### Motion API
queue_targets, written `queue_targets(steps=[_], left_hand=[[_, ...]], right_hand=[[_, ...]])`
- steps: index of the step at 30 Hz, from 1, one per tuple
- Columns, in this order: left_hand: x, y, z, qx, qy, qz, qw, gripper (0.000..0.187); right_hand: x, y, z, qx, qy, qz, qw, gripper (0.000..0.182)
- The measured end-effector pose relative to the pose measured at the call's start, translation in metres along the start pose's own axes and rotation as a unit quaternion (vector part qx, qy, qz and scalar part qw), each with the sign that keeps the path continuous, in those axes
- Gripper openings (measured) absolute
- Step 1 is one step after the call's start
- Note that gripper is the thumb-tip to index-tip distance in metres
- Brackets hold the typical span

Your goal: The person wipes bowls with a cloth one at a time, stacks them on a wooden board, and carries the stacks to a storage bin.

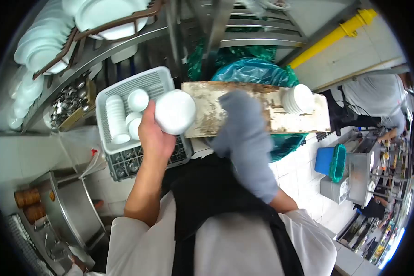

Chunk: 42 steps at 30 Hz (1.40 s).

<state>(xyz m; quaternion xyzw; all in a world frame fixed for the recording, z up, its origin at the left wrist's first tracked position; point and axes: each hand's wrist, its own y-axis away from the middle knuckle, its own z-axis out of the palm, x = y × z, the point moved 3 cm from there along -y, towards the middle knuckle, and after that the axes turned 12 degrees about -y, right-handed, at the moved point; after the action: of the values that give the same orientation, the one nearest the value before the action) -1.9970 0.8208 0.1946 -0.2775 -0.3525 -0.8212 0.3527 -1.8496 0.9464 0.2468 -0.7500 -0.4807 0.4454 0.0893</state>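
Note:
My left hand [156,135] grips a white bowl [175,112] by its side, thumb along the rim, above the edge of a white plastic basket [168,76]. Inside that basket lie a row of nested white cups [116,118] and some loose white bowls [138,100]. A grey cloth [244,124], smeared by motion, covers my right hand and most of the forearm; only the skin near the elbow [283,202] shows. The cloth reaches over a worn wooden board [202,106]. On the board's right end stands a stack of white bowls [299,99].
A dark grey rack [181,154] sits under the basket. Stacked plates [46,46] and a box of cutlery [73,103] fill the shelving at left. Green bin liners [248,71] surround the board. A yellow pipe [331,39] and a person [372,96] are at right.

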Motion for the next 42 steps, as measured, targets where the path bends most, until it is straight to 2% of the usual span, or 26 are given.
queue_targets(steps=[2,3,4,5,6,9,10,13,16,17,19,20,22,23,24,25,26,28,30,31,32,33,34,36,40,42], left_hand=[[-0.014,0.016,0.033,0.026,-0.083,0.049,0.995,0.033],[-0.019,0.023,0.042,-0.05,-0.163,0.137,0.976,0.031],[-0.017,0.038,0.06,-0.124,-0.238,0.222,0.937,0.032],[-0.01,0.052,0.074,-0.115,-0.336,0.293,0.888,0.035],[-0.014,0.051,0.074,-0.124,-0.333,0.291,0.888,0.035],[-0.011,0.057,0.086,-0.202,-0.496,0.385,0.752,0.037],[-0.012,0.057,0.088,-0.206,-0.496,0.384,0.751,0.037],[-0.029,0.039,0.079,-0.234,-0.364,0.223,0.874,0.035],[-0.042,0.034,0.086,-0.092,-0.159,0.08,0.98,0.036],[-0.047,0.022,0.076,-0.104,-0.161,0.069,0.979,0.036],[-0.058,-0.011,0.055,-0.265,-0.154,0.07,0.949,0.033],[-0.062,-0.012,0.063,-0.277,-0.151,0.066,0.947,0.033],[-0.057,-0.005,0.074,-0.178,-0.357,0.264,0.878,0.035],[-0.056,0.008,0.085,-0.132,-0.436,0.409,0.79,0.039],[-0.055,0.017,0.096,-0.137,-0.434,0.409,0.791,0.039],[-0.054,0.034,0.112,-0.213,-0.52,0.499,0.66,0.04],[-0.061,0.049,0.121,-0.28,-0.587,0.568,0.505,0.042],[-0.078,0.047,0.125,-0.274,-0.584,0.573,0.506,0.047],[-0.091,0.028,0.124,-0.292,-0.432,0.27,0.809,0.052],[-0.096,0.02,0.126,-0.31,-0.394,0.155,0.851,0.057],[-0.097,0.019,0.131,-0.306,-0.39,0.153,0.855,0.057],[-0.101,0.022,0.138,-0.317,-0.314,-0.051,0.893,0.059],[-0.108,0.027,0.145,-0.316,-0.22,-0.249,0.889,0.062],[-0.119,0.031,0.152,-0.309,-0.209,-0.274,0.887,0.064],[-0.139,0.029,0.146,-0.413,-0.209,-0.318,0.827,0.064],[-0.116,0.032,0.14,-0.378,-0.413,-0.027,0.828,0.054]], right_hand=[[-0.034,-0.006,-0.013,-0.098,-0.024,0.0,0.995,0.044],[-0.037,-0.007,-0.012,-0.1,-0.04,-0.014,0.994,0.046],[-0.036,-0.008,-0.012,-0.098,-0.06,-0.025,0.993,0.048],[-0.033,-0.013,-0.014,-0.096,-0.081,-0.034,0.992,0.051],[-0.031,-0.02,-0.02,-0.094,-0.104,-0.042,0.989,0.053],[-0.026,-0.042,-0.046,-0.082,-0.161,-0.064,0.982,0.06],[-0.027,-0.048,-0.054,-0.075,-0.166,-0.072,0.981,0.062],[-0.026,-0.051,-0.064,-0.065,-0.173,-0.079,0.98,0.069],[-0.005,-0.032,-0.054,-0.144,-0.228,0.002,0.963,0.065],[0.008,-0.022,-0.052,-0.127,-0.212,0.02,0.969,0.066],[0.012,-0.009,-0.052,-0.121,-0.164,0.02,0.979,0.065],[0.013,-0.007,-0.054,-0.126,-0.127,0.007,0.984,0.064],[0.02,-0.001,-0.065,-0.123,-0.12,0.062,0.983,0.067],[0.023,0.001,-0.071,-0.124,-0.11,0.079,0.983,0.067],[0.027,-0.001,-0.075,-0.124,-0.1,0.092,0.983,0.067],[0.031,-0.005,-0.077,-0.123,-0.099,0.096,0.983,0.067],[0.038,-0.007,-0.075,-0.19,-0.072,0.137,0.969,0.064],[0.033,-0.008,-0.076,-0.257,-0.043,0.175,0.949,0.06],[0.008,-0.008,-0.087,-0.197,0.187,0.124,0.954,0.046],[0.004,-0.001,-0.087,-0.183,0.207,0.114,0.954,0.044],[0.006,0.005,-0.088,-0.173,0.19,0.109,0.96,0.042],[0.01,0.011,-0.09,-0.16,0.179,0.107,0.965,0.04],[0.016,0.015,-0.094,-0.144,0.169,0.102,0.97,0.038],[0.031,0.02,-0.113,-0.102,0.162,0.094,0.977,0.033],[0.081,0.011,-0.168,-0.02,0.197,0.078,0.977,0.025],[0.105,0.001,-0.192,-0.004,0.227,0.064,0.972,0.02]])
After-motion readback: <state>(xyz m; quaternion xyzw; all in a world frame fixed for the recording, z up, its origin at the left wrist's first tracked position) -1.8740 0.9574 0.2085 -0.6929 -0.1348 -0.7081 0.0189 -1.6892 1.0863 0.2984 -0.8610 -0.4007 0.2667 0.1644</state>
